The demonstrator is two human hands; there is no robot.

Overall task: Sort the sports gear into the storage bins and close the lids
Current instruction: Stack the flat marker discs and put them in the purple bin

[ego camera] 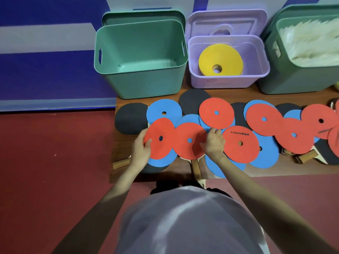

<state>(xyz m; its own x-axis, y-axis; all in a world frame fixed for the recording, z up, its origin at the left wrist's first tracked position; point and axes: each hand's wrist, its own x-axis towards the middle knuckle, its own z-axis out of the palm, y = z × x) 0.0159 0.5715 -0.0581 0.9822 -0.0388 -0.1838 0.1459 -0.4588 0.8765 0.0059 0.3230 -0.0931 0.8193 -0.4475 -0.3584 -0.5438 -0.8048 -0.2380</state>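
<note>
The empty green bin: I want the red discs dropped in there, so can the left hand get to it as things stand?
Probably yes. The green bin stands open just beyond the left hand, lid off, nothing between them, though that hand already holds a red disc.

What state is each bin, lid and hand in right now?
Teal plastic bin: open, empty.
Teal lid: off, propped behind.
Lilac plastic bin: open, holds yellow discs.
Lilac lid: off, propped behind.
Left hand: gripping red foam disc.
Right hand: pinching second red disc.

loose pale grey t-shirt (192,220), bare forearms, dark shorts (166,186) at knees.
</note>
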